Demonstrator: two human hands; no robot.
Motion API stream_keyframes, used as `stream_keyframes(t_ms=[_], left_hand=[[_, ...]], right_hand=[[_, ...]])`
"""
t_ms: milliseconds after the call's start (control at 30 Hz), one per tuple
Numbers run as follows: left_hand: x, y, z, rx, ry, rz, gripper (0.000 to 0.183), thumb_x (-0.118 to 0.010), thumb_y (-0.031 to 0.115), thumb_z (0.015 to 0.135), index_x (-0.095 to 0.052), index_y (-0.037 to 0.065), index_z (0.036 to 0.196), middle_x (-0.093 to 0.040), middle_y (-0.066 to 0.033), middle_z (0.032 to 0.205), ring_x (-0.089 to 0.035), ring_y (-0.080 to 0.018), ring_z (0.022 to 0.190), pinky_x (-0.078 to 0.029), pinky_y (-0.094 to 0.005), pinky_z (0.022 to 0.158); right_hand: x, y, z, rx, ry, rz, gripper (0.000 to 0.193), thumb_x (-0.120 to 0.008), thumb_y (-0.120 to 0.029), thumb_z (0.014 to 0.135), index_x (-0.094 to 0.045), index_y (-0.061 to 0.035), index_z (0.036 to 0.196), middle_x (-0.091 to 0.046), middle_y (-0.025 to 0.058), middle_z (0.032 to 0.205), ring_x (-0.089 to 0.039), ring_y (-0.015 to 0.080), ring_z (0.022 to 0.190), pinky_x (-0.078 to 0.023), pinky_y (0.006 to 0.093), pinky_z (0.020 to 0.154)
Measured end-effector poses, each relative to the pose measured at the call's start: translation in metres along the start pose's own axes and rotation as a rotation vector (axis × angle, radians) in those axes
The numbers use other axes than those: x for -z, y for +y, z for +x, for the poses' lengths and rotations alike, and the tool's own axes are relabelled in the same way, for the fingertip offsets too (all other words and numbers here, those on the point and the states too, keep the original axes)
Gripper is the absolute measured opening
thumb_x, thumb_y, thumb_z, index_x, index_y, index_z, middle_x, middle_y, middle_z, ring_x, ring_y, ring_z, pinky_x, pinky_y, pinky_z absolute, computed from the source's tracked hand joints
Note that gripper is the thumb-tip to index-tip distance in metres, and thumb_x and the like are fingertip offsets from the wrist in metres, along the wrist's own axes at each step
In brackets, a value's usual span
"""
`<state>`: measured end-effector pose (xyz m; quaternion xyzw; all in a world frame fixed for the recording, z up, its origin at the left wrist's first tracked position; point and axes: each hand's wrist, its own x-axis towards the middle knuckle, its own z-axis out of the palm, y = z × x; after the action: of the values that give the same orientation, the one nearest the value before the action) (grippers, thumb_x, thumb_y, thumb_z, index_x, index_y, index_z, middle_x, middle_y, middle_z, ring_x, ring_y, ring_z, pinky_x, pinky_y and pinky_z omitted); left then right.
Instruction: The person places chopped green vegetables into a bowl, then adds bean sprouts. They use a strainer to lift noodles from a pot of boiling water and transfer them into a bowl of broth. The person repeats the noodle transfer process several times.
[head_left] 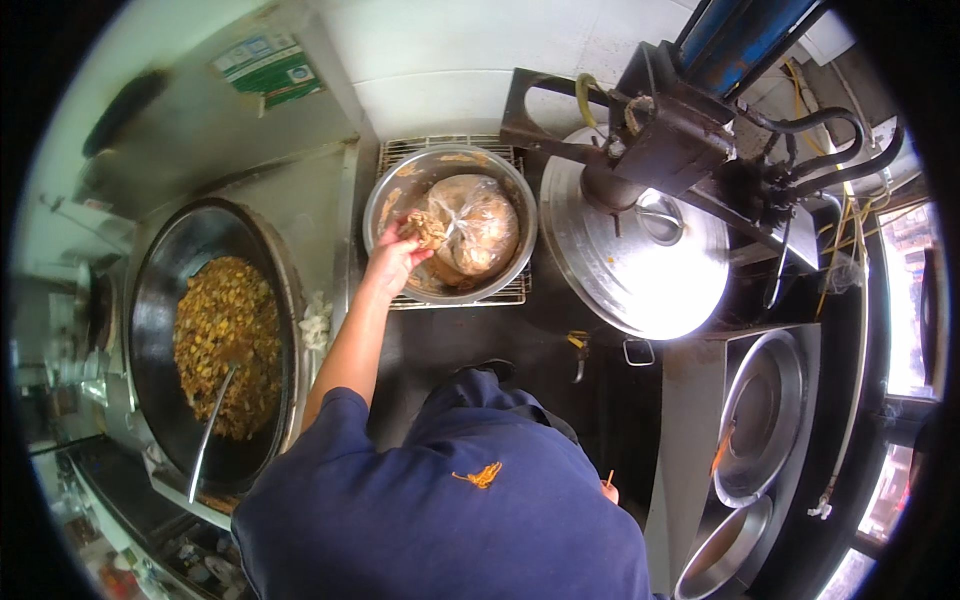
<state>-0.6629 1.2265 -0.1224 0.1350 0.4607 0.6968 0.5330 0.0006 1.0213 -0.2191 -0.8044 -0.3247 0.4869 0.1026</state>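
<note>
My left hand (390,262) reaches over a steel basin (380,180), its fingers closed on the crumpled, brown-stained gathered end (426,230) of a clear plastic bag. The bag (485,235) is full, rounded and knotted, with light brown contents, and sits in the basin. Brown smears coat the basin's inner wall. Low on the right, my right hand (610,491) shows only in part beside my body. A thin orange-brown stick (611,476) pokes up from its fingers; the rest of that hand is hidden.
On the left, a black wok (155,310) holds chopped yellow-brown food and a metal-handled utensil (212,430). A wire rack (415,302) supports the basin. A large lidded pot (600,250) stands right, under a dark metal machine (670,125). Metal pans (740,480) line the right side.
</note>
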Motion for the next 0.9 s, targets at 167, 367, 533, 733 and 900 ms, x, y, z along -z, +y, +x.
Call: stream_keyframes(t_ms=[167, 367, 533, 733, 900], left_hand=[[0.01, -0.018, -0.034, 0.228, -0.218, -0.395, 0.05, -0.053, 0.009, 0.089, -0.05, 0.002, 0.138, -0.067, -0.0129, 0.109, -0.065, -0.0233, 0.091, -0.054, -0.0361, 0.08], [-0.012, -0.055, -0.101, 0.531, -0.31, -0.511, 0.054, -0.058, 0.04, 0.094, -0.052, 0.004, 0.134, -0.064, -0.014, 0.114, -0.063, -0.0227, 0.081, -0.054, -0.0313, 0.068], [-0.027, -0.081, -0.136, 0.675, -0.121, -0.204, 0.03, -0.06, 0.029, 0.094, -0.064, 0.009, 0.115, -0.068, -0.0131, 0.107, -0.064, -0.0194, 0.071, -0.052, -0.0261, 0.057], [-0.04, -0.086, -0.106, 0.684, -0.107, -0.038, 0.034, -0.056, 0.03, 0.096, -0.063, 0.007, 0.119, -0.07, -0.011, 0.104, -0.071, -0.027, 0.086, -0.059, -0.0317, 0.066], [-0.048, -0.083, -0.061, 0.458, -0.025, 0.234, 0.023, -0.053, 0.028, 0.098, -0.064, 0.008, 0.1, -0.062, -0.0032, 0.079, -0.056, -0.0105, 0.057, -0.045, -0.0238, 0.046]], right_hand=[[-0.005, -0.009, -0.009, -0.007, -0.055, 0.028, 0.025, -0.067, -0.025, 0.09, -0.07, -0.0006, 0.083, -0.062, 0.0032, 0.064, -0.056, 0.0129, 0.055, -0.044, 0.0285, 0.053], [-0.024, 0.152, 0.066, -0.172, -0.079, -0.012, 0.025, -0.072, -0.021, 0.083, -0.067, -0.0028, 0.067, -0.062, -0.0002, 0.062, -0.053, 0.0085, 0.053, -0.042, 0.0261, 0.053], [-0.011, 0.181, 0.071, -0.239, 0.0, -0.052, 0.024, -0.072, -0.017, 0.082, -0.065, -0.0031, 0.064, -0.062, -0.0004, 0.062, -0.054, 0.009, 0.054, -0.043, 0.0257, 0.054], [-0.007, 0.151, 0.056, -0.24, 0.03, 0.118, 0.02, -0.071, -0.017, 0.083, -0.067, -0.0022, 0.07, -0.063, 0.0014, 0.065, -0.056, 0.0099, 0.058, -0.045, 0.027, 0.058], [-0.021, 0.132, 0.073, -0.191, 0.05, 0.182, 0.019, -0.071, -0.018, 0.084, -0.069, -0.0016, 0.074, -0.065, 0.0022, 0.068, -0.058, 0.0104, 0.062, -0.046, 0.0275, 0.061]])
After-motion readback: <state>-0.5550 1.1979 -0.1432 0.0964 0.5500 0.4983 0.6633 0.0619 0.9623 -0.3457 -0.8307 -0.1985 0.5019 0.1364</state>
